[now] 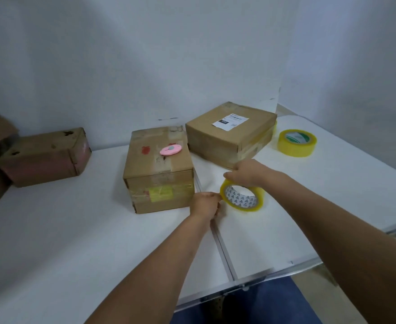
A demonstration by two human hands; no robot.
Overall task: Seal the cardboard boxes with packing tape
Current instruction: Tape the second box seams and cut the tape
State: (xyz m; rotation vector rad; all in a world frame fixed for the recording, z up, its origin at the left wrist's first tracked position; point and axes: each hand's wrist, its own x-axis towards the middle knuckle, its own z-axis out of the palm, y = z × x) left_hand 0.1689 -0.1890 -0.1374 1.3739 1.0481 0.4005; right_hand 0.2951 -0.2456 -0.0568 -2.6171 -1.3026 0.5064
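A yellow roll of packing tape (241,198) stands tilted on the white table (75,242), just right of a brown cardboard box (158,176). My right hand (243,171) grips the top of the roll. My left hand (206,204) pinches at the roll's left edge, between the roll and the box. A pink cutter (170,150) lies on top of that box. A flatter box with a white label (229,134) sits behind to the right. A third, worn box (45,157) lies at the far left.
A second yellow tape roll (297,142) lies flat at the back right. A metal seam (224,251) runs down the table between two panels. The table's front edge is close to my body, and a white wall stands behind.
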